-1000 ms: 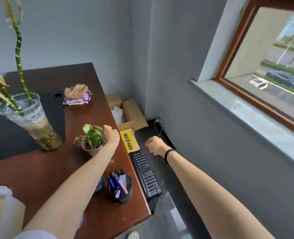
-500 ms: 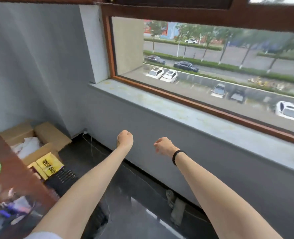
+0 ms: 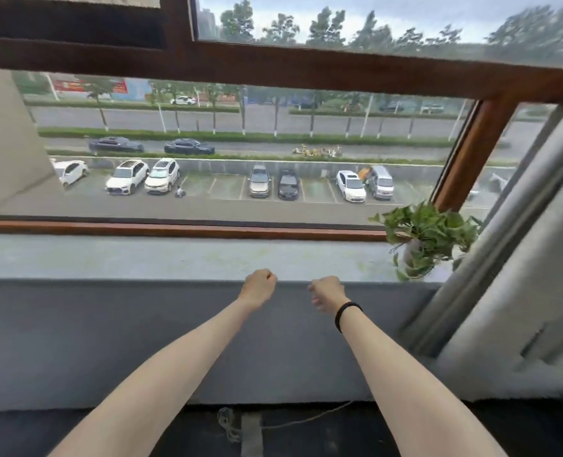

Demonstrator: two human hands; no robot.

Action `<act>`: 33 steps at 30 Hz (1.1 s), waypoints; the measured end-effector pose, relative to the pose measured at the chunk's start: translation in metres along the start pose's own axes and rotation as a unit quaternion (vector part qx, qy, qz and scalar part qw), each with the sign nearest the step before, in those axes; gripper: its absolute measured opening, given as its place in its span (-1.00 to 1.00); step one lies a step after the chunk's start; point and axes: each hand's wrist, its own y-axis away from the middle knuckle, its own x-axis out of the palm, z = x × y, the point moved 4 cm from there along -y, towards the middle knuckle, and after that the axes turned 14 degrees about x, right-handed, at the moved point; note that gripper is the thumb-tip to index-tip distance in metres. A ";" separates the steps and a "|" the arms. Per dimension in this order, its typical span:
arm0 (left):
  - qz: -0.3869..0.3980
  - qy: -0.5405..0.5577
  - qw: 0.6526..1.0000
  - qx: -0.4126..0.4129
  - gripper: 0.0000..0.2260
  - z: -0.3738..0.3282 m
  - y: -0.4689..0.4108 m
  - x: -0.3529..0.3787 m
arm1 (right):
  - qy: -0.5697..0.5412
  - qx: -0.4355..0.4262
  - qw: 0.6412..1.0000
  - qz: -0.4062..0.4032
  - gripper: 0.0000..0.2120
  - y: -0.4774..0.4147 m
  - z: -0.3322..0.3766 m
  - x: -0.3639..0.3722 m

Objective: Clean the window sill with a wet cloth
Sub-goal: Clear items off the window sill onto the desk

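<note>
The pale grey-green window sill (image 3: 161, 257) runs across the view under a brown wooden window frame (image 3: 181, 229). Both my arms reach forward toward its front edge. My left hand (image 3: 259, 286) is a closed fist with nothing in it, just in front of the sill's edge. My right hand (image 3: 327, 291), with a black band on the wrist, also has curled fingers and holds nothing. No cloth is in view.
A leafy green potted plant (image 3: 425, 237) stands on the sill at the right end. A grey angled panel or open sash (image 3: 517, 258) leans in at the right. Below the sill is a grey wall (image 3: 108, 341) and dark floor with a loose cord (image 3: 293, 422).
My view has swung right from the desk to face the window head-on. Both fists have stayed held out in front and are now near the sill's edge.
</note>
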 end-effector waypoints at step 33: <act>0.114 0.075 0.990 0.039 -0.73 -0.214 -0.214 0.278 | -0.229 0.103 0.958 -0.140 -0.77 -0.197 -0.056 -0.302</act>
